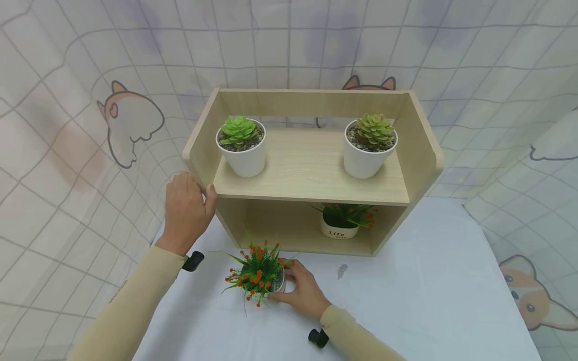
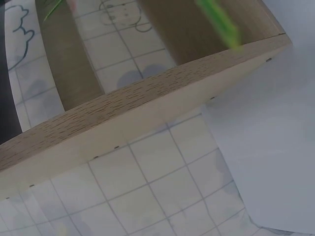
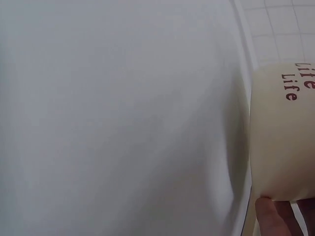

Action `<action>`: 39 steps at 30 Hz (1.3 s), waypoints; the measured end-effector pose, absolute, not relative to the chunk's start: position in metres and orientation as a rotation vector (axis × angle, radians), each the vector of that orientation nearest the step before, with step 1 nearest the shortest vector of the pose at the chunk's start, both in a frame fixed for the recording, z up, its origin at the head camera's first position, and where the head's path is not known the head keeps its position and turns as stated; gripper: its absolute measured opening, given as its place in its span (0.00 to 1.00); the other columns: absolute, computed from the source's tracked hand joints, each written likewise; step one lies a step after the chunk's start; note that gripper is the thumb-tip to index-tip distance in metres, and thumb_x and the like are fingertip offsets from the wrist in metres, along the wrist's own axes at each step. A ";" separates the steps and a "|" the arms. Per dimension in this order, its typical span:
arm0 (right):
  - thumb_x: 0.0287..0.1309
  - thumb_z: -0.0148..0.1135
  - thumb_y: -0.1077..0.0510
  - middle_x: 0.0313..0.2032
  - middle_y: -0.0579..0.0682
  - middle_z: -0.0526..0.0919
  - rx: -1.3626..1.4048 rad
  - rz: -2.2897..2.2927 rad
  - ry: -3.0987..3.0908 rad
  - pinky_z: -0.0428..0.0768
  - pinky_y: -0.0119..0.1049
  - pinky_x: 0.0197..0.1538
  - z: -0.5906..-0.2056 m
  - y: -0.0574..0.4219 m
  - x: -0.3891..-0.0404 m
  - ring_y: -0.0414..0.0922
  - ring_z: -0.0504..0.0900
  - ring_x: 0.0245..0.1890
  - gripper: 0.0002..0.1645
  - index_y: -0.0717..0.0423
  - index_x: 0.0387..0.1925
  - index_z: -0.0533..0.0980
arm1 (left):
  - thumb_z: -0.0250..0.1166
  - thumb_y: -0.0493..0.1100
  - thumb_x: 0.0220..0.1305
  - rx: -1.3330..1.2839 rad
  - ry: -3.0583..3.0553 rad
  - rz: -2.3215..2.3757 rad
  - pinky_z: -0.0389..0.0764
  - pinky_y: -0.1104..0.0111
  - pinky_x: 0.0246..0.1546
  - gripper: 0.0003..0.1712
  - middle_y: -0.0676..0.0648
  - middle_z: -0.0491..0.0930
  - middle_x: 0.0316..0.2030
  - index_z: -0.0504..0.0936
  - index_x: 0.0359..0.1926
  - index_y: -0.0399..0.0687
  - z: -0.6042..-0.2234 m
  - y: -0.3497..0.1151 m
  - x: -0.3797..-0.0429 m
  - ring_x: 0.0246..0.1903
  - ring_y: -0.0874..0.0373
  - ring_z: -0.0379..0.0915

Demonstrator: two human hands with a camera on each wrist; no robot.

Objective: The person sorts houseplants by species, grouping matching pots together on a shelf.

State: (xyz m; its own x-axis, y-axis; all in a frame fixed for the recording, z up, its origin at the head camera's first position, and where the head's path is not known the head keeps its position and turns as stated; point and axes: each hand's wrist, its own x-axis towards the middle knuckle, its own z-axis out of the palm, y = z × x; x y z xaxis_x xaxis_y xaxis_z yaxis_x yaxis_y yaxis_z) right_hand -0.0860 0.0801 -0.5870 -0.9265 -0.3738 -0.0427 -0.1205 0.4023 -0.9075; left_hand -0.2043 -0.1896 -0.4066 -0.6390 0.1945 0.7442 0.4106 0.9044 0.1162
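In the head view my left hand (image 1: 186,211) holds the left side panel of a two-tier wooden shelf (image 1: 298,165), thumb at its front edge. The left wrist view shows that panel (image 2: 133,105) close up, with no fingers in sight. My right hand (image 1: 304,292) grips a white pot from its right side, in front of the shelf. From this pot grows a plant with green leaves and small red flowers (image 1: 257,273). In the right wrist view the pot (image 3: 280,142) carries the word "Life", and fingertips (image 3: 271,219) press its lower end.
On the upper tier stand a bright green succulent (image 1: 239,131) at left and a duller green succulent (image 1: 375,129) at right, both in white pots. Another red-flowered pot (image 1: 339,231) sits on the lower tier, right side. A white cloth (image 1: 429,296) covers the table; a patterned curtain (image 1: 289,45) hangs behind.
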 end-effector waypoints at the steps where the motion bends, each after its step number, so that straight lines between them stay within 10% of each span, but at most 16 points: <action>1: 0.50 0.79 0.40 0.57 0.45 0.76 -0.433 -1.537 2.428 0.78 0.47 0.68 -0.587 0.081 -0.089 0.49 0.84 0.62 0.47 0.48 0.68 0.71 | 0.48 0.45 0.72 -0.430 -2.277 -0.345 0.62 0.50 0.29 0.18 0.35 0.66 0.26 0.66 0.29 0.34 -0.406 -0.189 -0.204 0.27 0.38 0.61; 39: 0.52 0.79 0.46 0.65 0.48 0.77 -0.273 -1.659 2.409 0.78 0.43 0.68 -0.585 0.090 -0.176 0.48 0.79 0.67 0.45 0.43 0.70 0.70 | 0.49 0.46 0.72 -0.438 -2.307 -0.308 0.64 0.52 0.30 0.17 0.37 0.68 0.28 0.69 0.34 0.34 -0.407 -0.193 -0.203 0.28 0.40 0.63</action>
State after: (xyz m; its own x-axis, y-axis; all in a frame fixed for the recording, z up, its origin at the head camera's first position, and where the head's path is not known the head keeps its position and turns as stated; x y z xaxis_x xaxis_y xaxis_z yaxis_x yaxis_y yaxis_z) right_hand -0.1762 0.0896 -0.5846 -0.9623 -0.2650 -0.0618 -0.0367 0.3515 -0.9355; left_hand -0.2032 -0.1934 -0.4074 -0.6569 0.2180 0.7217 0.3995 0.9125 0.0880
